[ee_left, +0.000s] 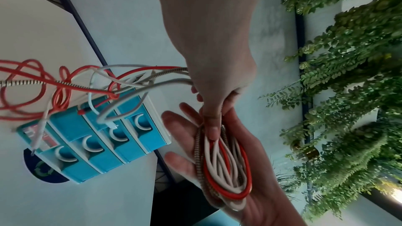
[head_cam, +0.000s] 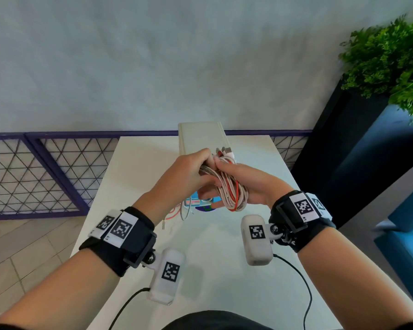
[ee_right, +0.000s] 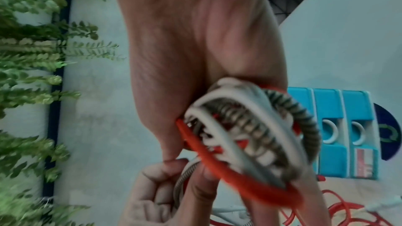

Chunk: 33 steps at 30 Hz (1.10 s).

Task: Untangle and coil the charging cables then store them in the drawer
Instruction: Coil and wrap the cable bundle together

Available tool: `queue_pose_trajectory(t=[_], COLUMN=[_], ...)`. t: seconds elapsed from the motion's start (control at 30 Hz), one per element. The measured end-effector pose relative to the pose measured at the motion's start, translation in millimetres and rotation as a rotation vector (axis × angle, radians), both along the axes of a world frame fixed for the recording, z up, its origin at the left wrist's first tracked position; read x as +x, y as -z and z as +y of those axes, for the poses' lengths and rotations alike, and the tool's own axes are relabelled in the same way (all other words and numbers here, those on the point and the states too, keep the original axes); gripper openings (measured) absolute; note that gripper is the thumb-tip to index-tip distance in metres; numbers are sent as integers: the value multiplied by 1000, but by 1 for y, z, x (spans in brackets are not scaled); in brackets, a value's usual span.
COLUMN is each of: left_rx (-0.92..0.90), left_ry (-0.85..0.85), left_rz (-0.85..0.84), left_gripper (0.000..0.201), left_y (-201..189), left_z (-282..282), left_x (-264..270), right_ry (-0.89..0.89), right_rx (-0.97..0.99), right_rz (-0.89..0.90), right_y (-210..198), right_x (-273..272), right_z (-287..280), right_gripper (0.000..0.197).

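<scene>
Coil light, floppy, springy. R hand cradles loops, fingers curled round; L hand pinches trailing strands. Hold at crossover or loops spring apart.

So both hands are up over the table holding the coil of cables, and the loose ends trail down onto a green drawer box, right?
Not green. The drawer box is blue, as the left wrist view shows. The rest holds: left hand and right hand hold the coil of cables above the table, loose ends trailing onto it.
</scene>
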State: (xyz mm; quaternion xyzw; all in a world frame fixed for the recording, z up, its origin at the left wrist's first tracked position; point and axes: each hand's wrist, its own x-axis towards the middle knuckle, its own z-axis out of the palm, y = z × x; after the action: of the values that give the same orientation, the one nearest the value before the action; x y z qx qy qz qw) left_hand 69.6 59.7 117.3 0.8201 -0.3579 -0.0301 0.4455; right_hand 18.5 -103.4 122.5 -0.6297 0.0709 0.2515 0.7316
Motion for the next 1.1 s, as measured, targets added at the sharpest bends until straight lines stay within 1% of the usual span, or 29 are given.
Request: queue_pose_trajectory(t=[0.07,0.13,0.2,0.3,0.33,0.4,0.47,0.53,0.63,0.7,0.73,0.8,0.9,1.0,1.1], left_rx=[19,61,91,92,89,106,111,116,151,163,167,195,292,305,324], left_ry=[-31,-43,-34,-45,-43,-20,55,146,163,149,136,105,96,30,-28], left_rz=[-3,-5,-8,24,64,195,312,300,264,323,345,335,337,436,454], left_gripper=[45,57,53,43,40,33,21,6,17,14,16,23,29,27,35], left_y=[0,-1,0,2,4,7,13,22,45,67,78,93,103,110,116], left_z=[0,-2,-4,-4,-3,0,3,4,6,13,17,24,29,30,34], left_x=[-1,-1,-1,5,8,18,23,24,20,21,22,22,18,16,13], right_ry=[-51,-67,-60,-5,29,147,258,313,354,389,406,434,464,511,558], right_rx=[21,-4,-6,-26,-46,-75,-76,-86,-49,-49,-55,-50,-43,-20,-6], right_rz=[21,-8,-46,-77,-87,-108,-121,-142,-161,-175,-178,-184,-194,-217,-246], right_y=[1,3,6,11,12,14,13,11,3,-1,-1,-1,-1,-5,-11], right_x=[-4,-7,-8,-5,-4,-2,1,4,6,8,8,9,8,7,8], right_z=[0,-1,-1,0,1,0,-4,-7,-8,-8,-7,-7,-2,1,-1], right_gripper=[54,46,32,19,18,21,23,24,24,24,24,23,20,19,20])
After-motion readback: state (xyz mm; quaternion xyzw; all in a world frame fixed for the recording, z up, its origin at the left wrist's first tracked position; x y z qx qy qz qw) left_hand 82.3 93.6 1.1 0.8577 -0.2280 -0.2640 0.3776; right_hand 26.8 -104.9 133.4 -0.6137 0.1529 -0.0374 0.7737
